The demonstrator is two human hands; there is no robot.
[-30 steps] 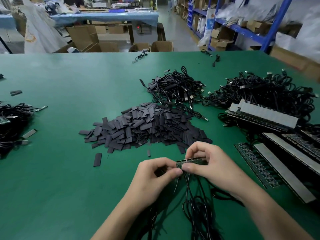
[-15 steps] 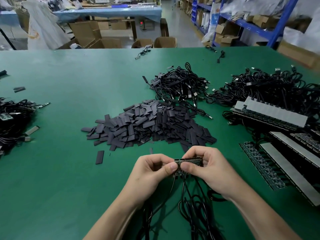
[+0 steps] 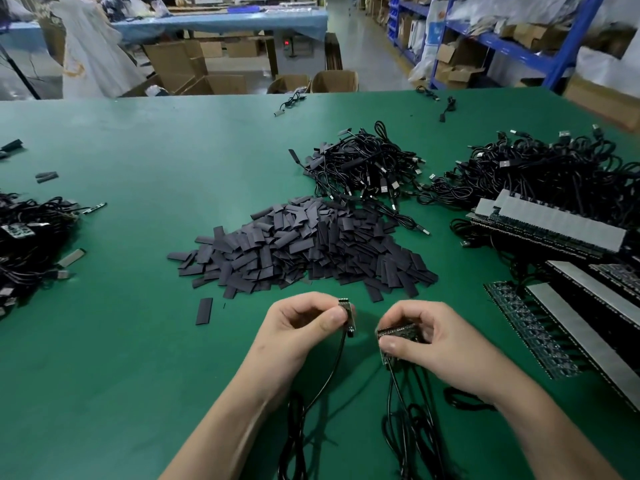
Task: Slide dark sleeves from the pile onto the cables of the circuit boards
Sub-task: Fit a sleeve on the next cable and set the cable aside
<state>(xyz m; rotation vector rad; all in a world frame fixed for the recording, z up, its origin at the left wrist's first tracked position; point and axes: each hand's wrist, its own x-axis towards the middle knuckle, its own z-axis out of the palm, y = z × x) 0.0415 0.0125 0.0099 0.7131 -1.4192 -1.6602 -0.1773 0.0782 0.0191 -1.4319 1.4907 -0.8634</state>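
stretching out under both hands, a smooth green mat (image 3: 138, 341) runs away to cardboard boxes (image 3: 194, 71) and blue shelving (image 3: 568, 39) beyond. left hand (image 3: 301, 327) pinches one small board (image 3: 348, 311), its thin black cable (image 3: 332, 372) trailing toward the wrist; right hand (image 3: 440, 337) grips a short strip of boards (image 3: 398, 332). flat matte sleeves (image 3: 311, 244) lie heaped just ahead.

Blue shelving (image 3: 573, 43), cardboard boxes (image 3: 194, 69)

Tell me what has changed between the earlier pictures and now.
The left hand has pulled one small board off the strip, leftward, its cable trailing; the right hand keeps gripping the remaining strip. The sleeve pile and cable heaps lie as before.
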